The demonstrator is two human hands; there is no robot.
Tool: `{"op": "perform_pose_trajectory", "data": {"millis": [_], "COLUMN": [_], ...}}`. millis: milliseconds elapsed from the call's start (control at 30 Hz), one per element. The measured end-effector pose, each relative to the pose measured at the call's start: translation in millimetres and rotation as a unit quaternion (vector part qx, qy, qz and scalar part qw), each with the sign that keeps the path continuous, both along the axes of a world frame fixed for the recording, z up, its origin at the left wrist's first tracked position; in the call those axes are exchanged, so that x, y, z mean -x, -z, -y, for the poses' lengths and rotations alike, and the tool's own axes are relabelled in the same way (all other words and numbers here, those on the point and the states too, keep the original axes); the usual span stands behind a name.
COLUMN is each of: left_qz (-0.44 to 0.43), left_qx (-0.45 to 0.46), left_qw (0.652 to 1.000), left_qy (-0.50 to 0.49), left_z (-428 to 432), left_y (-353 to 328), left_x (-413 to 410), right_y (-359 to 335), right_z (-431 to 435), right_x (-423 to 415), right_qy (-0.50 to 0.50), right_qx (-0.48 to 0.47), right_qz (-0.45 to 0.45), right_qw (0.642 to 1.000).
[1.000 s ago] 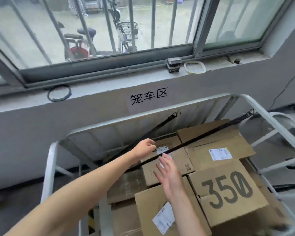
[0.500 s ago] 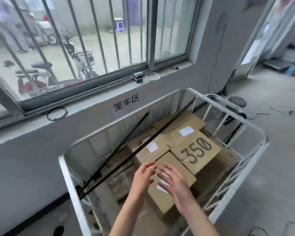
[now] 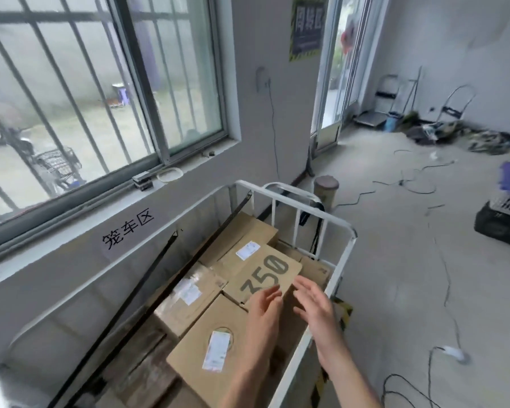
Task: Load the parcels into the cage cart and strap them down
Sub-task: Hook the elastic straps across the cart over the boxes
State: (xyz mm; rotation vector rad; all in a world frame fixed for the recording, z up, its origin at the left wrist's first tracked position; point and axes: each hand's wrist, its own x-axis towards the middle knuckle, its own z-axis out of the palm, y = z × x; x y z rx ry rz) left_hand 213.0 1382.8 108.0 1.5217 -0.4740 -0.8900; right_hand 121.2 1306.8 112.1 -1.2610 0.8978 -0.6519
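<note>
A white cage cart (image 3: 340,269) stands under the window and holds several cardboard parcels. One parcel marked "350" (image 3: 265,272) lies near the cart's right rail, a taped one (image 3: 186,301) sits left of it, and a labelled box (image 3: 206,357) is nearest me. Two black straps (image 3: 171,293) run diagonally over the parcels from the far rail toward the near left corner. My left hand (image 3: 264,313) and my right hand (image 3: 315,304) hover over the cart's near right side with fingers relaxed. Neither holds anything.
A window sill (image 3: 189,178) with a tape roll (image 3: 170,174) runs behind the cart. A round stool (image 3: 326,188) stands past the cart. Loose cables (image 3: 409,184) trail over the concrete floor, with black crates (image 3: 501,225) at right and hand trucks (image 3: 451,113) by the far wall.
Both hands have pulled back from the straps and parcels toward the cart's near right side. My view has swung to the right, so the open floor and doorway now show.
</note>
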Motion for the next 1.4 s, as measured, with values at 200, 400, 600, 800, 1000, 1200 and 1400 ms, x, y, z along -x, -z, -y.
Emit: {"op": "perform_pose_trajectory", "data": {"millis": [200,400,600,800,1000,1200,1400], "left_qz": [-0.084,-0.071,-0.073,-0.114,-0.199,-0.206,-0.194], "left_qx": [0.003,0.013,0.0,-0.02,-0.101,-0.126,-0.162], "left_qw": [0.996,0.997,0.996,0.986,0.96,0.949,0.934], "left_qy": [-0.012,-0.033,-0.054,-0.118,-0.171,-0.201,-0.253], "left_z": [150.6,268.3,365.0,468.7,569.6,629.9,648.2], "left_y": [9.3,2.6,10.2,54.5,107.2,119.8,140.6], "left_x": [47.2,70.9,64.0,18.4,-32.5,-92.3,-147.2], "right_y": [9.2,16.6,33.2,59.7,83.8,120.0,177.2], "right_z": [140.9,254.7,359.4,479.2,597.4,685.2,749.9], "right_x": [47.0,84.8,81.9,23.6,-33.3,-89.8,-159.1], "right_qy": [0.007,-0.016,-0.06,-0.134,-0.15,-0.2,-0.304], "right_qx": [-0.032,-0.014,-0.012,0.001,-0.009,-0.03,-0.046], "right_qz": [-0.028,-0.054,-0.094,-0.15,-0.202,-0.264,-0.367], "right_qw": [0.999,0.998,0.994,0.979,0.968,0.943,0.878]}}
